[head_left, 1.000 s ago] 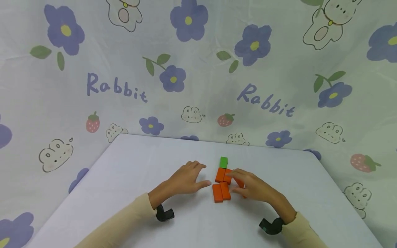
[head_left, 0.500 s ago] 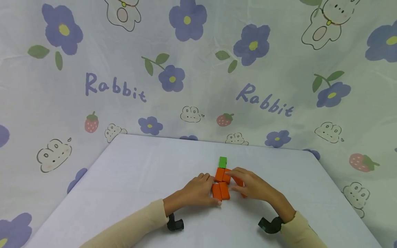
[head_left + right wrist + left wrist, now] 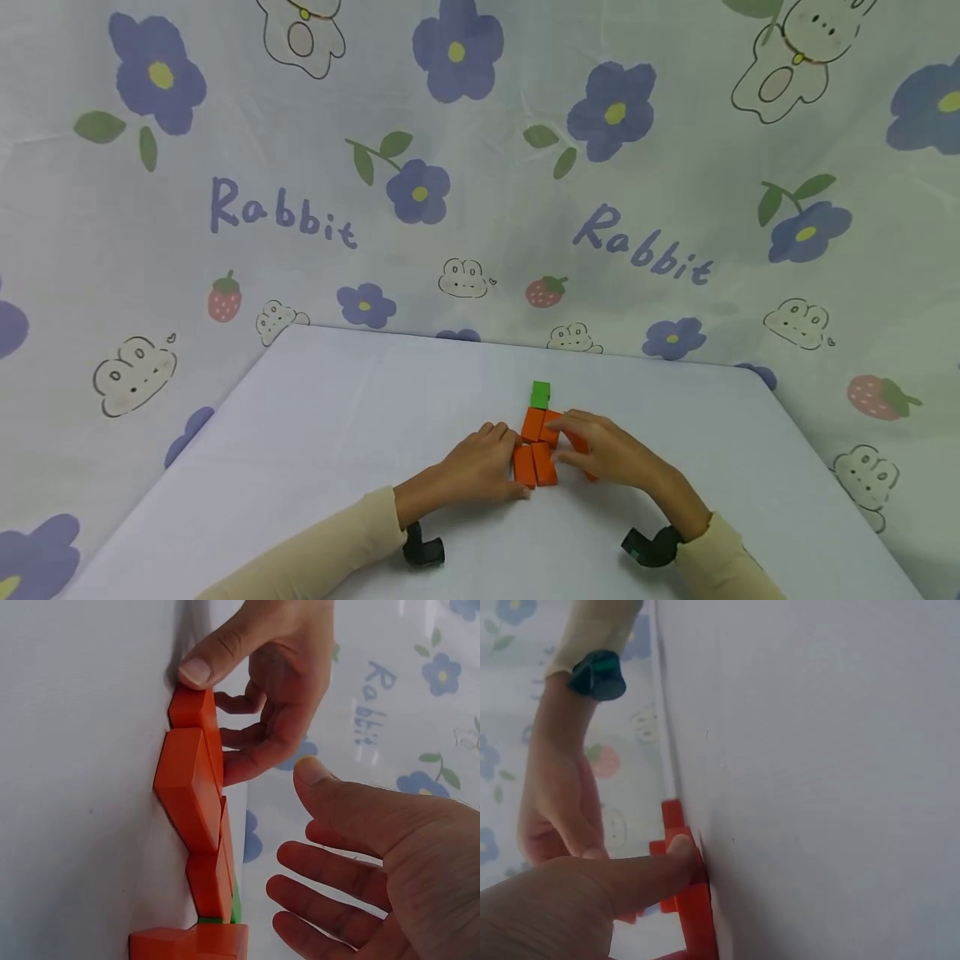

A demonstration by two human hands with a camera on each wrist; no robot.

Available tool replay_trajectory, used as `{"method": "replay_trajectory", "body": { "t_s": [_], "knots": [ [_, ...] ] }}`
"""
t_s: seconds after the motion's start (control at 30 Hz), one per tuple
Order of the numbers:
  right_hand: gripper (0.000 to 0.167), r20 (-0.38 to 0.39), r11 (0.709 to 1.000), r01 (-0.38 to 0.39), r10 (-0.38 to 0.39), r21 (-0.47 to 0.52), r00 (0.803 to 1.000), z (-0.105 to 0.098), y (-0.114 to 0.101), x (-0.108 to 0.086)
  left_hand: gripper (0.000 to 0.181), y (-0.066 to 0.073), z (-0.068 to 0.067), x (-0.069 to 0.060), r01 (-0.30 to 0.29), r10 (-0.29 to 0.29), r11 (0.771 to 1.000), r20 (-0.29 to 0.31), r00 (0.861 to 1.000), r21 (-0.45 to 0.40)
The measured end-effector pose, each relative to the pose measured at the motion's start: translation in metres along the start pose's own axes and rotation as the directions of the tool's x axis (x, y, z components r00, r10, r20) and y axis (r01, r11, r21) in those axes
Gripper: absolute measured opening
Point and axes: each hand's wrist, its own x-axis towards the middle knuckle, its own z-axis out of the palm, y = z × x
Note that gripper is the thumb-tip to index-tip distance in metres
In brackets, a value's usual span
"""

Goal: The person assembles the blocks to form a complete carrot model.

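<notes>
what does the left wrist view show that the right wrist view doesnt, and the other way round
Only the left wrist view shows a dark wrist camera and a beige sleeve above the right hand.

Only the right wrist view shows parts of the green block, mostly hidden by orange ones.

Both show orange blocks, the left hand, the right hand, the white tabletop and the patterned backdrop.

Head: forward, down; wrists: close, apparently sharing blocks (image 3: 178,769).

"Rabbit" (image 3: 282,212), twice in purple, on the flowered backdrop (image 3: 510,196).
</notes>
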Motion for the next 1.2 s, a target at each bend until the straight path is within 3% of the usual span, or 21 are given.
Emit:
{"method": "replay_trajectory", "body": {
  "t_s": [0.3,0.5,0.77,1.03,1.2],
  "knots": [
    [0.045,-0.002,1.000,0.014,-0.014,0.000,1.000,0.001,0.001,0.001,0.068,-0.008,0.003,0.002,-0.006,0.004,0.996,-0.026,1.000,-0.084],
    [0.042,0.013,0.999,0.026,-0.026,0.022,1.000,0.007,0.003,0.004,0.066,-0.021,0.003,-0.003,0.041,-0.048,0.983,-0.036,0.998,-0.181],
    [0.040,0.028,0.999,-0.025,0.024,0.027,0.999,0.006,0.002,0.001,0.063,-0.044,-0.020,-0.009,0.084,-0.095,0.970,-0.039,0.995,-0.227],
    [0.038,0.048,1.000,0.002,-0.003,0.022,0.999,0.013,0.005,-0.001,0.060,-0.069,-0.044,-0.018,0.123,-0.142,0.952,-0.048,0.989,-0.282],
    [0.040,0.072,1.000,0.000,-0.002,0.020,0.997,0.019,0.003,0.000,0.058,-0.088,-0.050,-0.022,0.154,-0.182,0.938,-0.061,0.981,-0.310]
  ]
}}
